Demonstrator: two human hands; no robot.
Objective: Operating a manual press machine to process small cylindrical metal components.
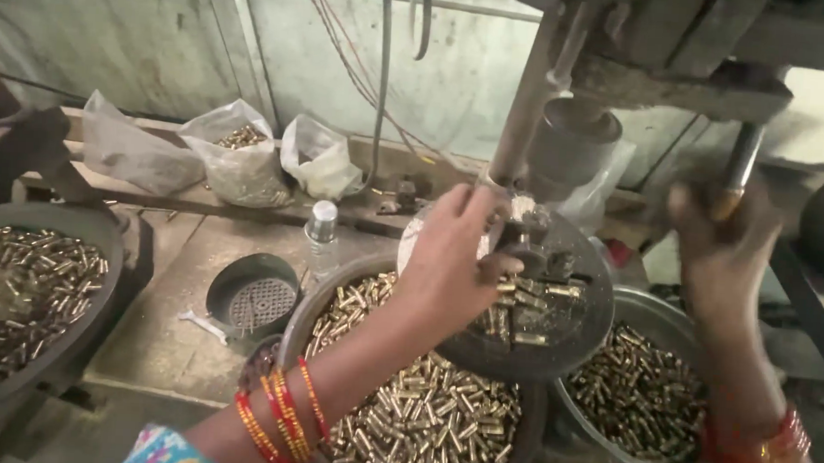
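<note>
Head view looks down on a drill press. Left hand (453, 262) reaches over the round press table (571, 338), fingers pinched narrow at the fixture (535, 252), what they hold hidden. Right hand (726, 248), blurred, wraps the lever handle (739, 173). Brass pieces (421, 420) fill the bowl (309, 315) below; another pan (657, 315) sits right.

Brass-gold pieces (421, 420); red-orange bangles (280, 417); sleeve (161, 451) seemingly floral blue.

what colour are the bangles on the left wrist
Red and orange-gold bangles, clearest in the head view, just behind the left hand.
</note>
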